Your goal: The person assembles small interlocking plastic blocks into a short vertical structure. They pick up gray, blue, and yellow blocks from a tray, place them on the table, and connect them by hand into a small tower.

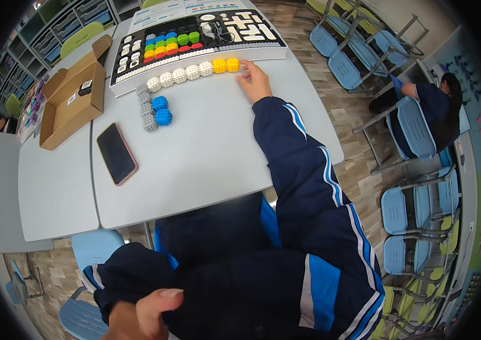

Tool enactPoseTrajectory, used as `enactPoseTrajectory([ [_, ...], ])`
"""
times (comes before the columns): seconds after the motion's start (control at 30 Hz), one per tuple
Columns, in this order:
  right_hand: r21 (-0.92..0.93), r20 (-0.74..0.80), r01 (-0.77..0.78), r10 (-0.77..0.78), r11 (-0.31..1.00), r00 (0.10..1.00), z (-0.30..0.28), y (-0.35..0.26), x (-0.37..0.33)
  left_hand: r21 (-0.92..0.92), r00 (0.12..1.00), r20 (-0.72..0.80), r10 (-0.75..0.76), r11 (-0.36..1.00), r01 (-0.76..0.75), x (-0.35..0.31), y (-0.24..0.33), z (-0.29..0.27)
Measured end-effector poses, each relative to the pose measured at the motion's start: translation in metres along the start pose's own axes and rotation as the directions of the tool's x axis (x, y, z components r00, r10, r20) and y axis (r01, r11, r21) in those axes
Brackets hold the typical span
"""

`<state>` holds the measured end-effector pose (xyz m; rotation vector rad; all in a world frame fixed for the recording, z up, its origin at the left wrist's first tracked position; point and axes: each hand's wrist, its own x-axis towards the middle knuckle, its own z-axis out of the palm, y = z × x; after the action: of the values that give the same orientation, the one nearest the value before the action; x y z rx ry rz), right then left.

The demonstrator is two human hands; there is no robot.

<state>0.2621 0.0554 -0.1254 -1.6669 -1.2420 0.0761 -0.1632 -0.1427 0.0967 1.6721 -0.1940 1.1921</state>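
My right hand (256, 83) rests on the white table beside the right end of a row of knobbly blocks. Its thumb and fingers are apart, and the fingertips are at or very near the last yellow block (232, 65); whether they touch is unclear. White blocks (179, 75) run left from the yellow pair. Grey blocks (146, 107) form a short column at the row's left end, with two blue blocks (162, 110) beside it. Low at the bottom edge, near my lap, is my left hand (148, 318); its thumb sticks out and its other fingers are hidden.
Behind the row lies a kit box (252, 54) holding coloured blocks, white pieces and cables. An open cardboard box (76, 107) sits at left. A phone (117, 153) lies near the front. Stacked blue chairs (397, 209) and a seated person (436, 113) are at right.
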Motion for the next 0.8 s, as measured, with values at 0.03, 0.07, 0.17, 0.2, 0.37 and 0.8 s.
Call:
enactPoseTrajectory([
  [0.03, -0.001, -0.001, 0.000, 0.000, 1.000, 1.000, 0.000, 0.000, 0.000, 0.009, 1.000, -0.003, -0.004, 1.000, 0.004, 0.000, -0.001, -0.002],
  [0.07, -0.001, -0.002, 0.000, 0.000, 1.000, 1.000, -0.001, 0.000, 0.001, 0.018, 1.000, -0.008, -0.008, 1.000, 0.008, 0.000, -0.003, -0.004],
  [0.17, 0.005, 0.008, 0.002, -0.002, 1.000, 1.000, -0.002, 0.002, 0.000, 0.042, 0.999, -0.030, -0.015, 0.999, 0.016, -0.002, -0.008, -0.011],
  [0.2, 0.000, 0.010, -0.005, 0.005, 1.000, 1.000, -0.002, 0.000, 0.000, 0.056, 0.999, -0.039, -0.013, 0.998, 0.015, -0.004, -0.009, -0.011],
  [0.37, -0.020, -0.018, 0.013, -0.014, 1.000, 1.000, 0.000, 0.003, 0.001, 0.082, 0.999, -0.048, -0.011, 0.997, 0.015, -0.008, -0.022, -0.015],
  [0.8, -0.046, 0.034, -0.014, 0.016, 0.999, 0.999, 0.001, -0.003, 0.001, 0.168, 0.977, -0.015, 0.213, 0.964, -0.208, -0.013, -0.036, -0.036],
])
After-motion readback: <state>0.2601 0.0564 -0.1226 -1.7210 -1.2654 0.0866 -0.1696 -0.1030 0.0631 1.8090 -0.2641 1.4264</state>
